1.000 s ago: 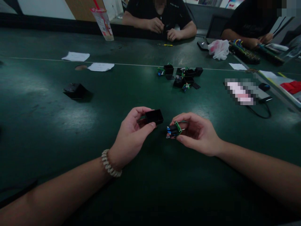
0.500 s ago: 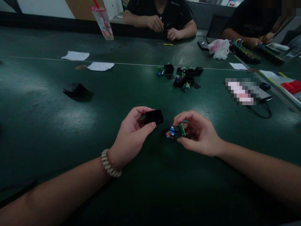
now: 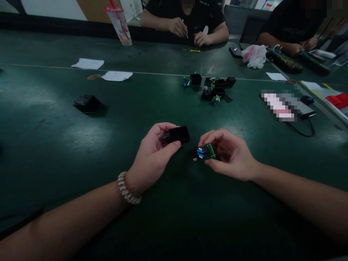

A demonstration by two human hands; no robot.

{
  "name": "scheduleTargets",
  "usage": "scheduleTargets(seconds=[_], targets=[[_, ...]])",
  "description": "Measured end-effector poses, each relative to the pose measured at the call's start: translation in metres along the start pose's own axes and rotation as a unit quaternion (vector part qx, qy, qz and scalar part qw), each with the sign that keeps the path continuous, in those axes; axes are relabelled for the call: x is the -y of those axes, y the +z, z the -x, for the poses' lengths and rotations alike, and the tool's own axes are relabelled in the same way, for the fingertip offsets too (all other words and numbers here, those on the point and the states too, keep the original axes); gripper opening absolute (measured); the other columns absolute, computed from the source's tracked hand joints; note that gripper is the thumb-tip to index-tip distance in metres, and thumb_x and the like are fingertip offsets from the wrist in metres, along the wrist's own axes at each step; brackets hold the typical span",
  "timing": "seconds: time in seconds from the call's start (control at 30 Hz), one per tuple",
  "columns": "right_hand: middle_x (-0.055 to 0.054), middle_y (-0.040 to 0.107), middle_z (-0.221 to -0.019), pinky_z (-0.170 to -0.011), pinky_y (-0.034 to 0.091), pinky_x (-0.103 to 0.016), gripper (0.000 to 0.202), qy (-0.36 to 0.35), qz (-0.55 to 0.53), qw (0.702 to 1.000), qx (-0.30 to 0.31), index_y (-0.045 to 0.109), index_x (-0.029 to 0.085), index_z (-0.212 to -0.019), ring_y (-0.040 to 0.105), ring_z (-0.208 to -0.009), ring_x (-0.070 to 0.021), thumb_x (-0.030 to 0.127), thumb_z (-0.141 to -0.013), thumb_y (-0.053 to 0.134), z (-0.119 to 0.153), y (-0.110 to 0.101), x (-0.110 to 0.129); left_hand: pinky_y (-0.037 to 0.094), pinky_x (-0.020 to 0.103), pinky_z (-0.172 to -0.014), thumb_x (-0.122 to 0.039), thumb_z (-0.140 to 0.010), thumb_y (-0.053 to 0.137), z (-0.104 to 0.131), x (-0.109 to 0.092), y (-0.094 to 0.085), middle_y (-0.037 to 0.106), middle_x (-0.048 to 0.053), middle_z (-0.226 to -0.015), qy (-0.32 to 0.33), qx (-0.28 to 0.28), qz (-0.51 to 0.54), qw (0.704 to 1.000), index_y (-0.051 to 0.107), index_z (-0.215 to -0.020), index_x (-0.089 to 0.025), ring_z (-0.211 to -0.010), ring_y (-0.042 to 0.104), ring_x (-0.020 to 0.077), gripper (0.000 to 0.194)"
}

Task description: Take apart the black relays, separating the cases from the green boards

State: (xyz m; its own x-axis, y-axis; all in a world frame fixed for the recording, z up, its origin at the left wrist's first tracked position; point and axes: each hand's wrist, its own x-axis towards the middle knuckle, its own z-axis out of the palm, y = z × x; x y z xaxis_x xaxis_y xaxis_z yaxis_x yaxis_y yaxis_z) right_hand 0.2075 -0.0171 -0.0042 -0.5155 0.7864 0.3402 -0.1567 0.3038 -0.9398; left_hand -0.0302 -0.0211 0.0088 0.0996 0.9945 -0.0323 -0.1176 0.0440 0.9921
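Observation:
Between thumb and fingers, my left hand [image 3: 156, 150] grips a small black box [image 3: 179, 134], whose open side shows a dark hollow. To its right, my right hand [image 3: 231, 154] holds a small green circuit board [image 3: 210, 150] by its edges. Blue and black parts stick out from the board toward the left. A tiny pale metallic piece [image 3: 195, 159] shows just left of the board; whether it is attached cannot be made out. A gap separates box and board.
Several black boxes [image 3: 219, 83] and boards lie beyond my hands. A black case [image 3: 87, 103] sits at left, near papers [image 3: 116, 75]. A cup [image 3: 119, 27], a plastic bag [image 3: 255, 56] and a phone [image 3: 278, 106] are farther off. Two people sit across the table.
The board in my right hand has tilted slightly, and its blue parts show more. My left hand and the black box have hardly moved.

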Motion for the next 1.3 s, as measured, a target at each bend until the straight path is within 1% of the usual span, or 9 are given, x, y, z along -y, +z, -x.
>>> scheduleTargets(seconds=[0.17, 0.37, 0.6, 0.77, 1.07, 1.13, 1.23, 1.3], targets=[[-0.006, 0.066, -0.117, -0.090, 0.064, -0.031, 0.042, 0.010, -0.006, 1.000, -0.004, 0.063, 0.022, -0.116, 0.070, -0.105, -0.0164, 0.003, -0.083, 0.081, -0.0007, 0.0014, 0.0000, 0.057, 0.046, -0.104, -0.018, -0.082, 0.080, -0.0012, 0.0012, -0.0015, 0.074, 0.007, -0.121, 0.003, -0.002, 0.000, 1.000, 0.068, -0.113, -0.021, -0.113, 0.071, 0.0259, 0.033], [-0.005, 0.064, -0.116, -0.086, 0.064, -0.027, 0.039, 0.006, -0.020, 1.000, 0.009, 0.063, 0.022, -0.114, 0.070, -0.102, -0.0142, 0.002, -0.085, 0.079, -0.0010, 0.0010, 0.0000, 0.057, 0.045, -0.103, -0.018, -0.083, 0.080, -0.0017, 0.0015, -0.0019, 0.073, 0.007, -0.122, 0.001, 0.002, 0.002, 1.000, 0.068, -0.113, -0.021, -0.113, 0.071, 0.0252, 0.032], [-0.005, 0.066, -0.116, -0.087, 0.064, -0.030, 0.039, 0.023, -0.034, 0.999, 0.000, 0.062, 0.022, -0.111, 0.072, -0.101, -0.0149, 0.003, -0.083, 0.083, -0.0002, 0.0009, -0.0009, 0.057, 0.045, -0.104, -0.017, -0.080, 0.080, -0.0006, 0.0006, 0.0004, 0.073, 0.007, -0.120, 0.002, -0.002, 0.005, 1.000, 0.067, -0.112, -0.020, -0.113, 0.071, 0.0258, 0.034], [-0.005, 0.067, -0.116, -0.085, 0.063, -0.028, 0.039, 0.028, -0.048, 0.998, -0.005, 0.061, 0.022, -0.109, 0.071, -0.100, -0.0143, 0.004, -0.082, 0.084, -0.0006, 0.0008, -0.0013, 0.057, 0.045, -0.104, -0.017, -0.081, 0.080, -0.0009, 0.0011, -0.0003, 0.073, 0.007, -0.121, 0.003, -0.004, 0.001, 1.000, 0.067, -0.113, -0.021, -0.113, 0.071, 0.0258, 0.034], [-0.003, 0.066, -0.112, -0.076, 0.060, -0.025, 0.041, 0.045, -0.062, 0.997, -0.011, 0.053, 0.023, -0.101, 0.070, -0.094, -0.0132, 0.003, -0.081, 0.083, -0.0002, 0.0018, 0.0003, 0.057, 0.047, -0.105, -0.016, -0.082, 0.080, -0.0008, 0.0009, -0.0006, 0.074, 0.007, -0.121, 0.004, -0.001, 0.006, 1.000, 0.068, -0.112, -0.021, -0.113, 0.071, 0.0262, 0.032], [-0.003, 0.067, -0.111, -0.078, 0.060, -0.026, 0.044, 0.044, -0.059, 0.997, -0.012, 0.054, 0.024, -0.106, 0.071, -0.095, -0.0141, 0.002, -0.081, 0.083, -0.0006, 0.0017, 0.0008, 0.057, 0.048, -0.104, -0.017, -0.082, 0.080, -0.0008, 0.0002, 0.0001, 0.074, 0.007, -0.121, 0.001, -0.003, 0.005, 1.000, 0.068, -0.112, -0.021, -0.113, 0.071, 0.0266, 0.033], [-0.002, 0.068, -0.112, -0.081, 0.060, -0.026, 0.053, 0.032, -0.041, 0.999, -0.008, 0.058, 0.025, -0.121, 0.072, -0.098, -0.0141, 0.001, -0.081, 0.082, -0.0015, 0.0008, 0.0014, 0.057, 0.047, -0.104, -0.017, -0.082, 0.081, -0.0009, -0.0004, 0.0002, 0.074, 0.007, -0.121, -0.003, -0.003, 0.004, 1.000, 0.068, -0.112, -0.021, -0.114, 0.071, 0.0267, 0.033], [-0.002, 0.068, -0.111, -0.081, 0.060, -0.025, 0.052, 0.020, -0.030, 0.999, -0.001, 0.060, 0.024, -0.123, 0.072, -0.097, -0.0136, 0.002, -0.082, 0.082, -0.0017, -0.0001, 0.0013, 0.057, 0.047, -0.104, -0.016, -0.082, 0.080, -0.0009, -0.0003, -0.0002, 0.073, 0.007, -0.121, -0.002, -0.003, 0.006, 1.000, 0.068, -0.112, -0.020, -0.114, 0.071, 0.0263, 0.033]])
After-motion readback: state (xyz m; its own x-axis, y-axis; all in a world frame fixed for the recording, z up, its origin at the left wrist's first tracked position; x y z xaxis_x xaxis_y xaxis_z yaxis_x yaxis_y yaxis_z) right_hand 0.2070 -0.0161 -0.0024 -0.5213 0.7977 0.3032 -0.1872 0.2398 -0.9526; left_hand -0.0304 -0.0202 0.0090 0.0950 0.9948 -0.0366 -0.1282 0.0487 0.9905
